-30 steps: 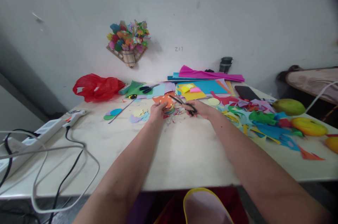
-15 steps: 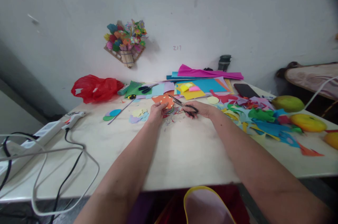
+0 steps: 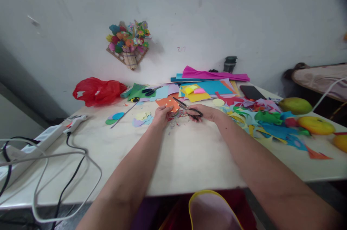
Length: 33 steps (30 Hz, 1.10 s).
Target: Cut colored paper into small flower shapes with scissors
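Observation:
My left hand (image 3: 163, 113) pinches a piece of orange paper (image 3: 167, 103) that has small holes or notches in it. Black-handled scissors (image 3: 195, 112) are gripped in my right hand (image 3: 204, 111), fingers wrapped at the handles. Their blades point left and away from me, at the right edge of the orange paper. Whether the blades touch the paper I cannot tell. Tiny paper scraps (image 3: 177, 118) lie on the table below and between both hands. Left of my left hand lie pale scalloped paper cutouts (image 3: 142, 118).
Coloured paper sheets (image 3: 217, 87) and a second pair of scissors (image 3: 151, 91) lie at the back. To the right are a phone (image 3: 252, 92), many scraps (image 3: 282, 132) and mangoes (image 3: 316, 125). A red plastic bag (image 3: 97, 91), power strip (image 3: 40, 143) and loose cables (image 3: 86, 150) occupy the left.
The scissor blades have shifted slightly and look a little more apart at the paper's edge. Both hands stay in nearly the same place, still holding paper and scissors.

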### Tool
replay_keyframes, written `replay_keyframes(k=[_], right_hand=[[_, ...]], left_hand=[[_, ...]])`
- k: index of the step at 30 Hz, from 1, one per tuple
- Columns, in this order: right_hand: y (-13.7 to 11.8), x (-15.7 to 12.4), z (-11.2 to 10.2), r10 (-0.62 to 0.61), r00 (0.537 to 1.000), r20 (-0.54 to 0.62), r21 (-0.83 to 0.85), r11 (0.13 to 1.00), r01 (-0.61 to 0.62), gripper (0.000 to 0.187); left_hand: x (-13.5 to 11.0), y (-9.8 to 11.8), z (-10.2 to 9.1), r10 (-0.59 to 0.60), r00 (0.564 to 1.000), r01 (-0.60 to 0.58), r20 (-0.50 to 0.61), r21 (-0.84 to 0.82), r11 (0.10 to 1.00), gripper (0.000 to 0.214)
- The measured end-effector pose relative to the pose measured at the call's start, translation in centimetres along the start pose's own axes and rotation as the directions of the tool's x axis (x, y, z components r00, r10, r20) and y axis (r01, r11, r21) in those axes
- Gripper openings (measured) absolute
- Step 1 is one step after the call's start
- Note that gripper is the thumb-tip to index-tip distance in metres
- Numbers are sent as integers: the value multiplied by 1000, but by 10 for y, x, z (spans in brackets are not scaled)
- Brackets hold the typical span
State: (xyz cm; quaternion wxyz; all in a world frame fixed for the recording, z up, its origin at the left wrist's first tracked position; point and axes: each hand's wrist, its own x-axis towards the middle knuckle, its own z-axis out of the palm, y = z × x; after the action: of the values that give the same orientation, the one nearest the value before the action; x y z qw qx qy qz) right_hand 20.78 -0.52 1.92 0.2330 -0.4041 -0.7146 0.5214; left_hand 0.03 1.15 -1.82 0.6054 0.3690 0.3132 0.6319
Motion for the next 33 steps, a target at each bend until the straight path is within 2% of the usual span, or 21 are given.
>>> replay_keyframes(k=[16,33], right_hand=[[3,4,2,-6,1000,-4,40,999,6,26],[9,9,2,-33,999,-19,-7,999,33,28]], left_hand=[[0,-1,0,-7,1000,8,21,-1,1000,22],[1,-2,0,-7,1000,7,8,-23,1000,20]])
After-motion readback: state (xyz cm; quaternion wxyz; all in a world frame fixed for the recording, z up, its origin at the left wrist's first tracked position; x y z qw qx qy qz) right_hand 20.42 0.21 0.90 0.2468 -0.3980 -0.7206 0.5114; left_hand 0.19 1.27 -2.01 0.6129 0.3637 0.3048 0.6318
